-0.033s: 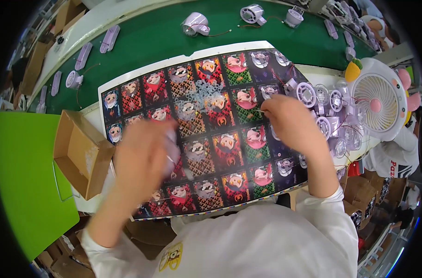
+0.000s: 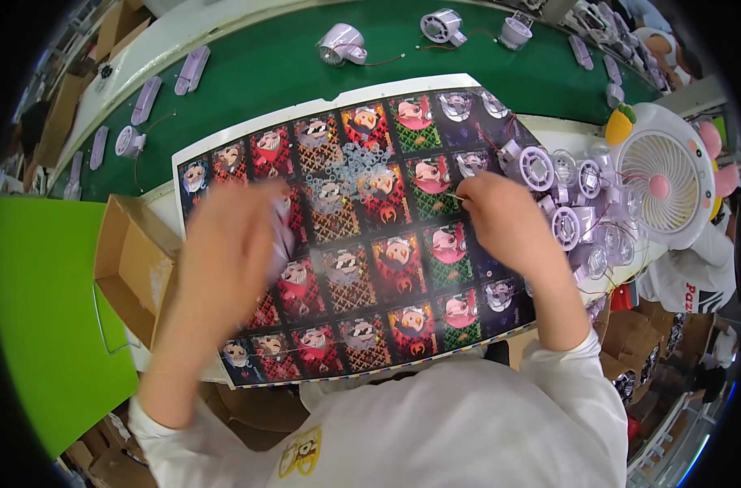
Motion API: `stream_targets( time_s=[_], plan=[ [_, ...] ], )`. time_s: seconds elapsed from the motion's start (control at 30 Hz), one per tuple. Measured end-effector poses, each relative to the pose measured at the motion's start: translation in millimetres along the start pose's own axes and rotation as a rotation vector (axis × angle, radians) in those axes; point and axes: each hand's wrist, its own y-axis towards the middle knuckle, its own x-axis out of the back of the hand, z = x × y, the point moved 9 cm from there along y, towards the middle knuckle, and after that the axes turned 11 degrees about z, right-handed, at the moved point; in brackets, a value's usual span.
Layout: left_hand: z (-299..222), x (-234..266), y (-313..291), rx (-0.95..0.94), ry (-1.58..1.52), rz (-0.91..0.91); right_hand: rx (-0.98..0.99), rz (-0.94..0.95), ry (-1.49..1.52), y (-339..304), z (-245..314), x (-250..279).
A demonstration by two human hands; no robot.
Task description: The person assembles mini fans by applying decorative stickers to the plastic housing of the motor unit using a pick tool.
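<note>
My left hand (image 2: 228, 252), smeared by motion, is closed around a lilac plastic part (image 2: 282, 241) over the left side of a printed sheet (image 2: 419, 84). Most of that part is hidden behind the fingers, so its exact shape is unclear. Over the sheet's right side, my right hand (image 2: 508, 218) pinches a thin, light-coloured stick-like piece (image 2: 453, 195), whose tip points left. Between both hands, a heap of small, clear bluish ring-like pieces (image 2: 350, 172) lies on the sheet, which carries rows of cartoon pictures.
Lilac fan heads with wires (image 2: 567, 228) crowd the right side, beside a white desk fan (image 2: 661, 183). An open cardboard box (image 2: 130, 268) stands left, near a bright green panel (image 2: 53, 325). Beyond the sheet, a green belt (image 2: 256, 69) carries lilac housings (image 2: 343, 44) and handle shells (image 2: 193, 69).
My left hand has shifted left and slightly away from me with the lilac part, uncovering pictures at the sheet's near left. My right hand has barely moved.
</note>
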Motion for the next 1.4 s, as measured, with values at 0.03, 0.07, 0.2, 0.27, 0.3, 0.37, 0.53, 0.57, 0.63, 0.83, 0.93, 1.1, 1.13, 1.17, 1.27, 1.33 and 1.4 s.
stream_targets(
  time_s=[0.03,0.07,0.2,0.27,0.3,0.37,0.53,0.57,0.63,0.83,0.93,1.1,1.13,1.17,1.27,1.33,1.4],
  plan=[
    [17.5,8.5,22.7,-0.029,0.149,-0.053,-0.037,-0.035,0.027,-0.7,-6.0,-8.4],
    [37.0,18.1,44.7,-0.052,0.306,-0.111,-0.041,-0.053,0.001,-1.0,-5.7,-12.8],
    [162.6,37.0,114.0,0.189,0.793,-0.098,-0.004,-0.235,-0.074,5.8,13.8,-11.1],
    [203.8,22.0,139.6,0.25,0.861,-0.097,0.046,-0.289,-0.013,7.8,21.8,-4.4],
    [213.2,15.2,151.4,0.369,0.832,-0.085,0.104,-0.286,0.023,10.0,23.3,-3.2],
    [227.1,5.2,165.9,0.524,0.746,-0.086,0.194,-0.266,0.148,18.7,29.5,-2.7],
    [84.1,-30.1,204.8,-0.393,0.484,-0.096,0.173,-0.158,0.168,50.1,31.8,-19.0],
    [67.5,-43.4,206.4,-0.468,0.537,-0.026,0.179,-0.153,0.166,54.6,34.4,-21.8],
    [62.4,-61.0,210.1,-0.496,0.542,-0.014,0.193,-0.145,0.161,62.1,39.0,-27.2],
    [78.1,-20.6,219.7,-0.28,0.589,-0.174,0.214,-0.166,0.222,68.6,41.7,-31.3],
    [78.4,28.0,201.2,-0.12,0.285,-0.268,0.156,-0.182,0.203,66.1,29.2,-30.4],
    [34.0,70.6,117.8,0.093,-0.49,-0.191,0.172,-0.155,0.241,63.0,31.0,-27.7],
    [19.4,67.8,100.7,0.052,-0.572,-0.185,0.17,-0.163,0.239,62.7,29.0,-27.5],
    [5.2,62.8,85.3,0.009,-0.656,-0.173,0.175,-0.198,0.239,63.0,25.2,-27.4],
    [-23.7,21.3,29.5,0.154,-0.778,-0.082,0.219,-0.24,0.24,65.4,28.1,-29.0],
    [-31.8,-11.5,-9.7,0.233,-0.82,-0.038,0.268,-0.243,0.24,67.7,40.3,-28.2],
    [-39.3,-39.2,-36.2,0.283,-0.79,0.016,0.19,-0.194,0.17,71.6,42.9,-33.4]
  ],
)
